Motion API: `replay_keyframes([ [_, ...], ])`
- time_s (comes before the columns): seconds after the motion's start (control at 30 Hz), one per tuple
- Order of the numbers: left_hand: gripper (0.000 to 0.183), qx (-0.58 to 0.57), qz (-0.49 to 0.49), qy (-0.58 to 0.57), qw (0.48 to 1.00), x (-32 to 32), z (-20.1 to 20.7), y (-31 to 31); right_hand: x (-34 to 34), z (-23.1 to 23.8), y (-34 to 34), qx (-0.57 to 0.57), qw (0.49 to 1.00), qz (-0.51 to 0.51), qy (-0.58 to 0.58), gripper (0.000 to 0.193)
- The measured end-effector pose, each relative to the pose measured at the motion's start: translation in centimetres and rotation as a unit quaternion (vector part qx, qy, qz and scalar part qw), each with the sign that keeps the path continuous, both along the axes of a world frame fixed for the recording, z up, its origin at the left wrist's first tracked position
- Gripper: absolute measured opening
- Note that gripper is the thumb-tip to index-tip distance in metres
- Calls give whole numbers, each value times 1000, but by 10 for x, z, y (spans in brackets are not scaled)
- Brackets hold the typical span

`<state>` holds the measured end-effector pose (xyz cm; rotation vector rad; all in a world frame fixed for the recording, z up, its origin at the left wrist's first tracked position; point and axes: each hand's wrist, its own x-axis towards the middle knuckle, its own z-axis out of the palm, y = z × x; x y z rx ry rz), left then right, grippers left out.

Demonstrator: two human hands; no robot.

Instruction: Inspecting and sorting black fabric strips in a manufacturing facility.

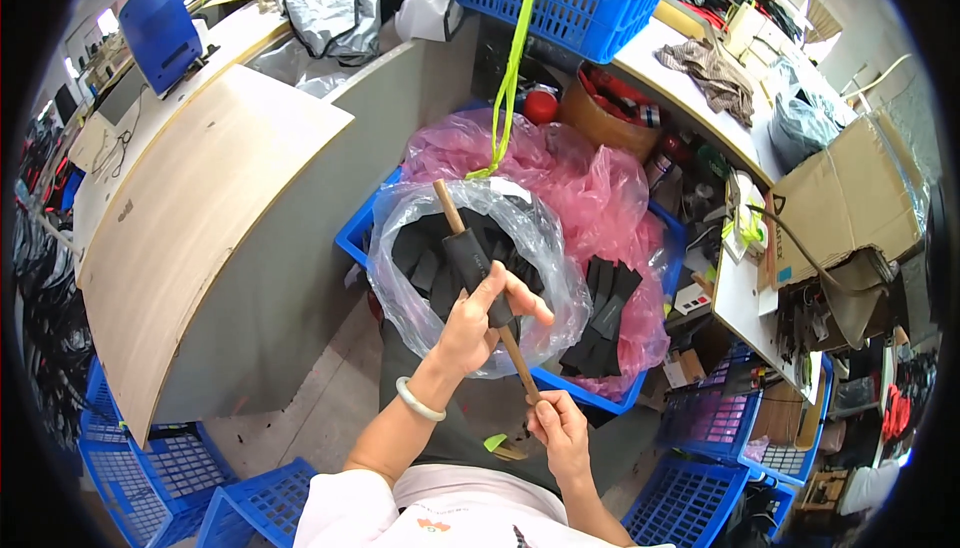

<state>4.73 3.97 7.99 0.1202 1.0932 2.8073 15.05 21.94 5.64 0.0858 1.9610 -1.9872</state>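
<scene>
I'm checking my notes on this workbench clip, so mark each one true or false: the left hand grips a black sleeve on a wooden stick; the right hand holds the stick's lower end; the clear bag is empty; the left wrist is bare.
1. The left hand grips a black sleeve on a wooden stick. True.
2. The right hand holds the stick's lower end. True.
3. The clear bag is empty. False: it holds black pieces.
4. The left wrist is bare. False: it wears a pale green bangle.

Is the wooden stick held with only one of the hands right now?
No: the left hand grips the black sleeve on the wooden stick, while the right hand holds its lower end.
</scene>
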Motion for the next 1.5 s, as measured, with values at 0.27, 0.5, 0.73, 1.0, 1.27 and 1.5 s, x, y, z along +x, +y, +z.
replay_keyframes([
  [0.27,68,-273,121,23,954,-5,-26,5,0,-10,7,-81,992,-76,-60,14],
  [0.5,68,-180,89,-97,975,-24,-67,-7,-31,-36,24,-9,997,-56,-44,14],
  [0.73,59,-122,262,-206,935,-55,-109,-98,-89,-88,67,318,940,5,126,14],
  [1.0,58,-46,56,-161,984,-25,-105,-38,-193,-124,11,485,735,-64,470,11],
  [1.27,57,-143,200,-262,933,10,-126,-19,-125,-126,-63,420,882,51,206,33],
  [1.5,53,-28,124,-341,932,42,-145,-37,-135,-170,-60,151,987,-59,18,26],
])
